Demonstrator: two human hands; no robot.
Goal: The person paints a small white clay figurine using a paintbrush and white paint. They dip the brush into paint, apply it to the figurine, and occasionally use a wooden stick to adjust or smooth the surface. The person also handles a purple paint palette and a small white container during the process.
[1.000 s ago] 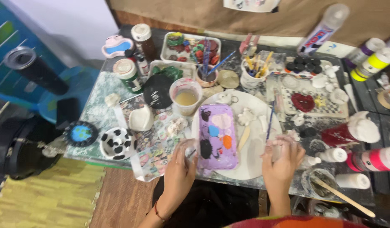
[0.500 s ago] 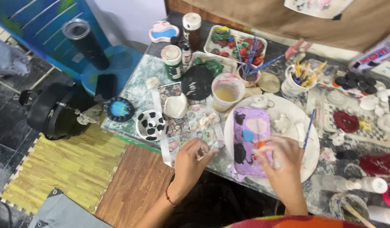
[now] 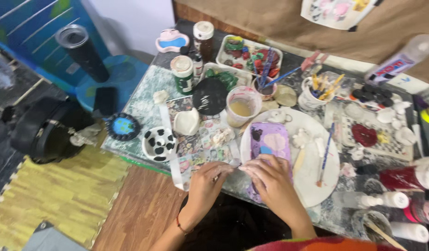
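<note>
My left hand (image 3: 208,182) and my right hand (image 3: 269,182) meet at the near edge of a cluttered craft table, fingertips pinching something small between them; what it is stays too small to tell. The right hand lies over the near end of a purple rectangular palette (image 3: 269,143) with dark, pink and blue paint patches. That palette rests on a round white plate (image 3: 312,172), where a blue-handled brush (image 3: 325,153) also lies. A sheet of small stickers (image 3: 203,142) lies by my left hand.
A cup of cloudy water (image 3: 242,107), a black-spotted white bowl (image 3: 159,143), a paint tray (image 3: 249,56), a mug of brushes (image 3: 316,93), jars and white bottles (image 3: 377,200) crowd the table. A dark tumbler (image 3: 82,51) and black bag (image 3: 49,130) sit to the left on the floor.
The view swung from side to side. My right hand moved left off the plate's right part and now meets my left hand at the palette's near end.
</note>
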